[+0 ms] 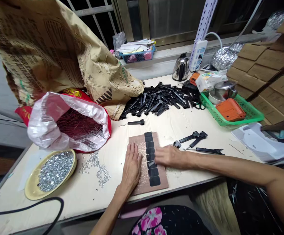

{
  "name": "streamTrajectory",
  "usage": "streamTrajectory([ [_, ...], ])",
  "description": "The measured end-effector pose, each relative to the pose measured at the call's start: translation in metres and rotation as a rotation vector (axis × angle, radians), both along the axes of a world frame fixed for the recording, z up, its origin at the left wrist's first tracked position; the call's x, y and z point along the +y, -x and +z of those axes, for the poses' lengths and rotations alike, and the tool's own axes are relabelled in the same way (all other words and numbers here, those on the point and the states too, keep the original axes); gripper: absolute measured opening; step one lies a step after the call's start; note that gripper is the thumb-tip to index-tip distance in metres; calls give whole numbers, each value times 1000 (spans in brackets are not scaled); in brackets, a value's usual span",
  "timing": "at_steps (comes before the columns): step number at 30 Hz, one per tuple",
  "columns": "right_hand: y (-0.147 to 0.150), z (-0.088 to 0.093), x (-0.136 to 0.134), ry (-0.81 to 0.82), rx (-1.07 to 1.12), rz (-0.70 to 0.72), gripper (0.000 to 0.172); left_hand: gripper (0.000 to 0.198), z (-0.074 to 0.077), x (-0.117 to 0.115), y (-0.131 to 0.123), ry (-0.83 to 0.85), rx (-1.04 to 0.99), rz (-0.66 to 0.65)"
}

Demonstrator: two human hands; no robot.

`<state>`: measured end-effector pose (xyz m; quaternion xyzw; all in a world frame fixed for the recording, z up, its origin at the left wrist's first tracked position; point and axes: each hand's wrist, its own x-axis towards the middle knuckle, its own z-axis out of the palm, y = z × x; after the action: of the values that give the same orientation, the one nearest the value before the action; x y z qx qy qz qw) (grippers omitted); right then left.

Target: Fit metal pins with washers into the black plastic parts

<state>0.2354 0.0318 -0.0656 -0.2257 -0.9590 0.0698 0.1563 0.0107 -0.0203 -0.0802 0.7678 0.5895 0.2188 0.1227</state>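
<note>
A brown board (142, 187) lies at the table's front edge, with a column of black rounded-square pieces (154, 181) down its right half. Pale specks are scattered over its left half. My left hand (131, 164) rests flat on the board's left side, fingers stretched out. Closed fingers of my right hand (170, 156) are at the right edge of the black column; a small greyish sliver shows at their tips, too little to name. Black plastic pieces with thin metal rods (198, 139) lie just beyond my right hand. Another such black piece (135, 122) lies behind the board.
Left are a yellow bowl (31, 189) of small shiny metal parts, loose ones (96, 169) beside it, and a white-lined bag (43, 120) of thin rods. A heap of black pieces (156, 99) lies behind. Right stand a green basket (215, 117) and cardboard boxes (261, 81).
</note>
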Motion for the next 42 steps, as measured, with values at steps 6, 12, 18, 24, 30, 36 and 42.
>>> streamTrajectory([
  [6, -4, 10, 9, 17, 145, -223, 34, 49, -10, 2, 3, -90, 109, -13],
  [12, -7, 25, 8, 36, 15, 119, 23, 48, -9, 1, 2, -103, 121, -14],
  [18, -12, 22, 17, 50, 0, 35, 25, 47, -7, 1, 1, -98, 123, -15],
  [24, -13, 14, 11, 30, -11, -40, 28, 46, -7, 0, 1, -90, 118, -13],
  [30, -13, 13, 6, 80, 19, -79, 26, 47, -8, 0, 1, -75, 89, -11],
  [36, -8, 17, -22, 73, -4, 129, 28, 47, -11, -2, 2, -82, 81, 1],
  [42, -46, 42, -6, 290, -99, -201, 21, 48, -19, -4, 6, -48, 40, 55],
])
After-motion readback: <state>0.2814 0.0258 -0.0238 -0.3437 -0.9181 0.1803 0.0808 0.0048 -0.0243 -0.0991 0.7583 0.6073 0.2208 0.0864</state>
